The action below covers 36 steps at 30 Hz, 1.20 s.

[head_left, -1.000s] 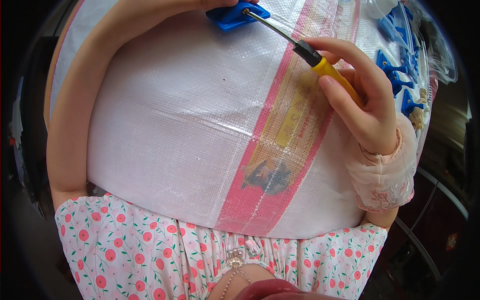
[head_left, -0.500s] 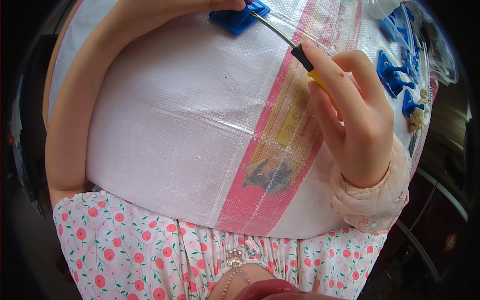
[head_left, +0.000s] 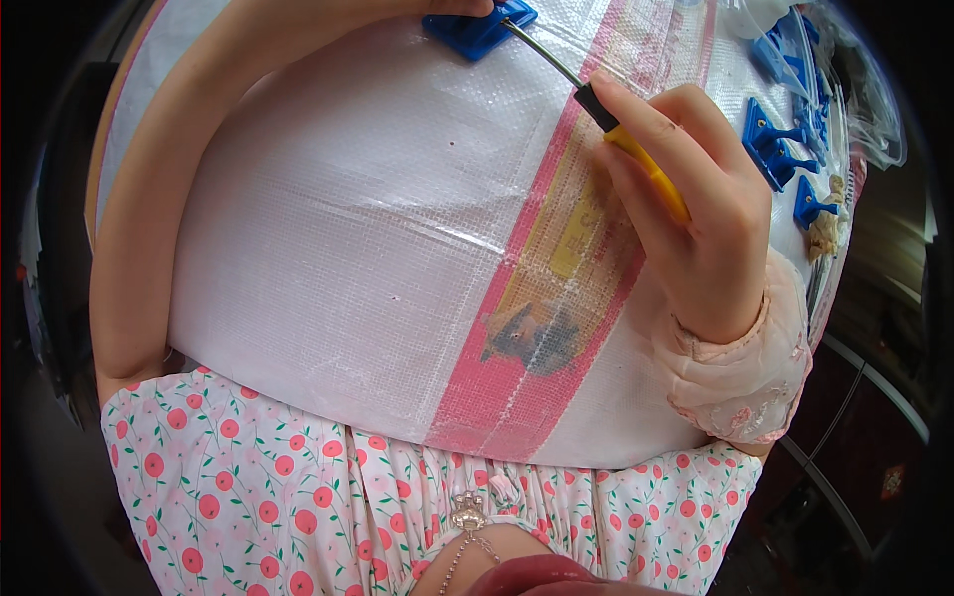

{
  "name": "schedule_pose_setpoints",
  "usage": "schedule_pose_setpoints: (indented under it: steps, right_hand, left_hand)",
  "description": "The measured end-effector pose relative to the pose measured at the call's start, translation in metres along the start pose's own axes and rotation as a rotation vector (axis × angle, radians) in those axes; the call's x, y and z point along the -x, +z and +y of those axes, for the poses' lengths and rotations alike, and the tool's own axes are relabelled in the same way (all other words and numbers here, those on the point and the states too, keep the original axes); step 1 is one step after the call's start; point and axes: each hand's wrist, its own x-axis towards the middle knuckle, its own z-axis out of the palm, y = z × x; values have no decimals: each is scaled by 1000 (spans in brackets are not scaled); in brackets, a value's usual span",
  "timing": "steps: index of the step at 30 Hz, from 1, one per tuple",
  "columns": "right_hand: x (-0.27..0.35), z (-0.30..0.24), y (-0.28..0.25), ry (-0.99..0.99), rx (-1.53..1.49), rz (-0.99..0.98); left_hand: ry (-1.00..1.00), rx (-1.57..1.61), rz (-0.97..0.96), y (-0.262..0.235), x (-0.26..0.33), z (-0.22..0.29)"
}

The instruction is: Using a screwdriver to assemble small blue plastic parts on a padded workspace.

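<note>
Right hand (head_left: 696,219) shifted lower, gripping yellow screwdriver (head_left: 616,129), tip in blue part (head_left: 475,30)

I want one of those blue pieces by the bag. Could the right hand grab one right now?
Probably not at once: the right hand is wrapped around the screwdriver. The loose blue pieces lie just beside it, with nothing between.

woven sack cover (head_left: 328,258) | white, pink stripe | clear plastic bag (head_left: 865,89), perhaps, top right
</note>
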Motion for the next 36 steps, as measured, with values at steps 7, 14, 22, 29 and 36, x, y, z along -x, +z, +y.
schedule_pose_setpoints:
  steps: [7,14,22,29,36]
  right_hand:
    - [-3,3,-3,40,-131,-34]
    - [-5,2,-20,163,-26,-108]
    - [0,12,-65,349,-204,60]
    - [1,59,-27,140,-421,-6]
    - [-20,70,-32,47,-327,-17]
  left_hand:
    - [-75,-11,7,1,1,19]
    - [59,-61,-30,5,-7,4]
    - [131,110,-158,11,-8,15]
    - [5,180,-346,30,-6,16]
    - [5,211,-233,31,-27,38]
